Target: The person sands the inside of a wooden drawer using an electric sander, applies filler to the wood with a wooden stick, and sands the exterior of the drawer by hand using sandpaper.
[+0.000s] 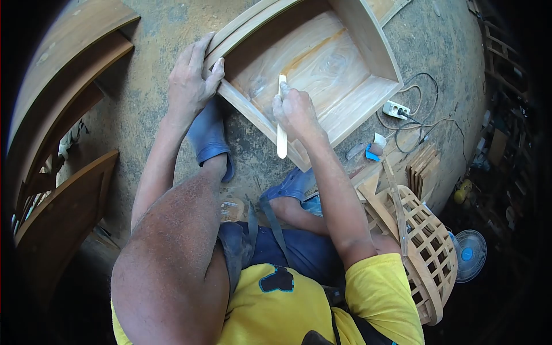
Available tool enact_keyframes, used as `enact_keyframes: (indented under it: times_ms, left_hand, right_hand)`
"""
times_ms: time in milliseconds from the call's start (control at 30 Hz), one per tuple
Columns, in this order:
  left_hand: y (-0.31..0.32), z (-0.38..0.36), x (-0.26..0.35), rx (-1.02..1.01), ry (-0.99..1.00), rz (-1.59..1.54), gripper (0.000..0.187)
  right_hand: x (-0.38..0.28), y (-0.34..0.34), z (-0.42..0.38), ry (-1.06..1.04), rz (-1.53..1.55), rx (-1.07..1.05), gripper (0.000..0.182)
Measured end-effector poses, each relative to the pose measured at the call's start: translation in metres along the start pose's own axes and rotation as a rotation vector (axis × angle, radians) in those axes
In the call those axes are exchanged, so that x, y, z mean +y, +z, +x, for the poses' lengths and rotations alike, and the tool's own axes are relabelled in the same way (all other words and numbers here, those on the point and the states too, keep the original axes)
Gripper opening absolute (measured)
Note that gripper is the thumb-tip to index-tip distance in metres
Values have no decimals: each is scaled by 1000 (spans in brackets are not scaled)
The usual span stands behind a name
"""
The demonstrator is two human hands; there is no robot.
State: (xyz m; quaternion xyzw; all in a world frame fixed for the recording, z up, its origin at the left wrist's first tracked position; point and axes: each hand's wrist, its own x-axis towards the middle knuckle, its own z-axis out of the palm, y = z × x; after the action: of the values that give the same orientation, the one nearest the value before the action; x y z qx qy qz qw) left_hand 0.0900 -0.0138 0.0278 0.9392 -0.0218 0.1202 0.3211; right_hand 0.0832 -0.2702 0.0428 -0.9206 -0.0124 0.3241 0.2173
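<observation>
A pale wooden drawer sits tilted in front of me, its open side toward me. My left hand grips its left corner, fingers round the back of the edge and thumb on the near side. My right hand pinches a flat wooden stick between thumb and fingers. The stick's upper tip overlaps the bottom board inside the drawer. An orange-brown streak runs along that board from near the tip toward the far side.
A white power strip with looped cables lies right of the drawer, near a sandpaper roll. Thin wood strips, a lattice wooden panel and a fan are at lower right. Curved wooden panels stand at left.
</observation>
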Motion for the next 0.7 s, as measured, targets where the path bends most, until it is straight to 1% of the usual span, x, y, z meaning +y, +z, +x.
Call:
enact_keyframes:
  times_ms: [33,67,133,167,233,367,433,467,533,567,633,667,700]
  left_hand:
    - [0,0,0,-4,-4,-6,55]
    - [0,0,1,-4,5,-9,55]
    - [-2,0,2,-32,-33,-22,54]
    - [-2,1,3,-30,-22,-30,54]
    - [-3,1,5,-42,-54,-27,54]
    - [-3,0,5,-55,-65,-17,55]
    - [-2,2,4,-45,-37,-16,56]
    - [-2,2,4,-40,-25,-3,56]
    - [-3,2,4,-54,-31,-8,57]
    - [-2,2,4,-50,-31,-12,57]
    - [-3,2,5,-52,-36,-11,58]
    - [-4,2,6,-47,-29,-13,58]
    - [-4,2,6,-52,-32,-17,57]
  right_hand:
    - [1,0,-1,-42,43,8,49]
    - [2,-1,-4,-38,45,16,49]
    - [3,-6,-9,-163,120,23,48]
    - [3,-12,-7,-157,118,35,48]
    - [6,-25,0,63,195,127,49]
    - [23,-27,15,61,102,114,50]
    - [21,-21,12,-14,25,6,50]
    - [21,-26,8,-8,24,22,50]
    - [21,-36,4,6,186,-29,49]
    - [22,-44,7,7,183,-13,49]
    - [29,-64,18,106,208,218,51]
    - [43,-65,29,104,208,227,51]
    - [59,-64,45,38,140,360,51]
